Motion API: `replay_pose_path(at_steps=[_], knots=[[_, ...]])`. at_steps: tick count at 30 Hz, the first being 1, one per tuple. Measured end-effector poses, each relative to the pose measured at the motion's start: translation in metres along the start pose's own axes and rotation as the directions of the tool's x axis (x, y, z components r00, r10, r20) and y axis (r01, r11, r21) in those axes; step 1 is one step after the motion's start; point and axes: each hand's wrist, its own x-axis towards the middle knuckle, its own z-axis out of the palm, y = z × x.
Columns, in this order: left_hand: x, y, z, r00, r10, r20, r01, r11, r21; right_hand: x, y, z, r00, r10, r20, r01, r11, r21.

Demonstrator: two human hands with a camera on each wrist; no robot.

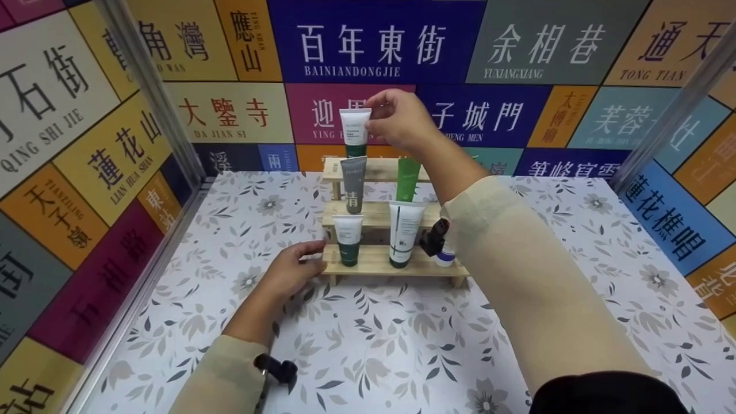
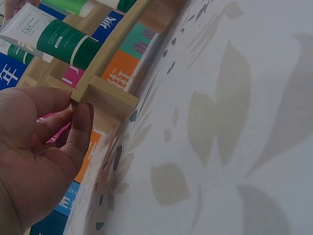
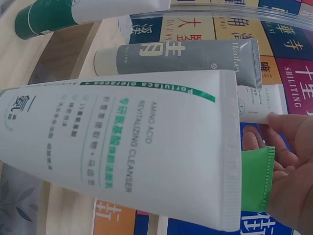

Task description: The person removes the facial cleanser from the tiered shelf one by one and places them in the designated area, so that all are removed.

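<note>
My right hand (image 1: 402, 121) pinches the crimped end of a white and dark-green squeeze tube (image 1: 355, 127), upright at the top step of a wooden tiered rack (image 1: 376, 215). With thumb and fingers, my left hand (image 2: 46, 147) grips the left end of the rack's lowest step. A grey tube (image 1: 354, 184) and a green tube (image 1: 407, 179) stand on the middle tier. Lower down are another white and green tube (image 1: 348, 241) and a tall white cleanser tube (image 1: 404, 233). The right wrist view shows the cleanser tube large in front, partly covering the grey and green tubes.
A white and blue item (image 1: 445, 257) at the lowest step's right end is mostly hidden by the right wrist camera (image 1: 435, 236). The table (image 1: 368, 345) has a leaf-patterned cover. Panels with large printed characters (image 1: 374, 40) stand behind and at both sides.
</note>
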Motion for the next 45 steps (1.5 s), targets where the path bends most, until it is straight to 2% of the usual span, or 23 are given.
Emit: replay_pose_path(at_steps=[6, 11, 17, 24, 28, 35, 40, 45], knots=[[0.001, 0.000, 0.000, 1.000, 0.010, 0.001, -0.010, 1.000, 0.014, -0.003, 0.000, -0.003, 1.000, -0.017, -0.019, 0.017, 1.000, -0.010], [0.001, -0.001, 0.000, 1.000, 0.024, 0.002, -0.024, 1.000, 0.007, -0.008, 0.000, -0.015, 0.998, -0.034, -0.057, 0.035, 0.999, 0.019], [0.002, -0.001, -0.001, 1.000, 0.013, 0.013, -0.013, 1.000, -0.005, -0.014, 0.004, -0.044, 0.988, -0.073, -0.136, 0.093, 0.984, 0.151], [0.001, 0.001, 0.000, 1.000, -0.019, 0.013, 0.019, 1.000, -0.010, -0.030, 0.018, -0.090, 0.974, -0.044, -0.223, 0.114, 0.944, 0.311], [0.000, 0.000, -0.001, 1.000, -0.023, 0.014, 0.023, 1.000, -0.002, -0.042, 0.029, -0.113, 0.960, -0.048, -0.274, 0.147, 0.923, 0.356], [-0.002, -0.001, -0.003, 1.000, 0.011, 0.023, -0.011, 1.000, 0.027, -0.060, 0.059, -0.152, 0.927, -0.055, -0.372, 0.206, 0.901, 0.381], [-0.003, -0.002, -0.003, 1.000, 0.023, 0.020, -0.023, 0.999, 0.038, -0.074, 0.086, -0.178, 0.909, -0.012, -0.416, 0.196, 0.895, 0.402], [-0.002, -0.001, -0.002, 1.000, 0.008, 0.028, -0.009, 0.999, 0.039, -0.088, 0.113, -0.203, 0.896, 0.071, -0.438, 0.158, 0.871, 0.465]])
